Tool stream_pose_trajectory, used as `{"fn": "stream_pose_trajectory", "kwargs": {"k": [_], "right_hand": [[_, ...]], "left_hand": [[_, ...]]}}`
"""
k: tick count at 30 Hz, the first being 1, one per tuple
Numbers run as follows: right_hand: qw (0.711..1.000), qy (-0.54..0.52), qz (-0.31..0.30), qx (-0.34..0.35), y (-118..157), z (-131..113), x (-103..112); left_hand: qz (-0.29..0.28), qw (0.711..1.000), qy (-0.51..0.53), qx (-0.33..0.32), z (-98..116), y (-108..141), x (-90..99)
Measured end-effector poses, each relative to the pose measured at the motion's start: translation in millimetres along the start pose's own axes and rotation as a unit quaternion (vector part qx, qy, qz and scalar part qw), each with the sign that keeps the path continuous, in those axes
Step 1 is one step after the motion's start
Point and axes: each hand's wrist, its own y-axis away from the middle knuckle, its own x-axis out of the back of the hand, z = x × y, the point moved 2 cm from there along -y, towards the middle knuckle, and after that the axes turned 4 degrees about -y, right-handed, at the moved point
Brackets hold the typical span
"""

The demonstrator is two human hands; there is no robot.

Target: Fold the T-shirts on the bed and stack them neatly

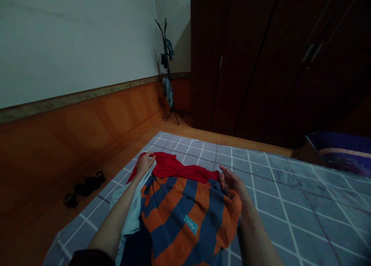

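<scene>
An orange and blue striped garment (188, 216) with a small teal patch spreads over the near part of the bed. My left hand (145, 163) pinches the edge of a pale, light blue cloth (131, 216) at the garment's upper left. At its upper right, my right hand (230, 180) has its fingers closed around the striped fabric, the index finger partly extended. A red cloth (176, 167) lies just beyond the striped garment, between both hands. Dark navy fabric (136, 244) shows beneath, at the lower left.
The bed (278, 196) has a grey checked cover. Dark shoes or sandals (87, 187) lie on the floor at left. A coat stand (168, 69) stands in the corner beside a dark wardrobe (246, 57). A purple item (344, 152) is at far right.
</scene>
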Motion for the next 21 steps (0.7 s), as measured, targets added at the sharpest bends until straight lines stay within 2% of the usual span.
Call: {"fn": "stream_pose_trajectory", "kwargs": {"k": [8,16,19,21], "right_hand": [[0.998,-0.054,-0.008,-0.026,0.8,-0.6,-3.3],[0.996,-0.077,-0.007,-0.032,-4.1,0.2,1.8],[0.997,-0.079,-0.010,-0.023,-5.5,-0.4,2.1],[0.997,-0.078,-0.010,-0.017,-5.7,-1.0,1.8]], "left_hand": [[0.046,0.998,0.004,0.044,-3.9,3.9,-0.1],[0.014,0.995,0.094,0.024,2.1,6.6,5.6],[0.031,0.987,0.154,0.015,15.7,20.0,24.8],[0.064,0.979,0.193,0.006,27.8,30.2,61.3]]}}
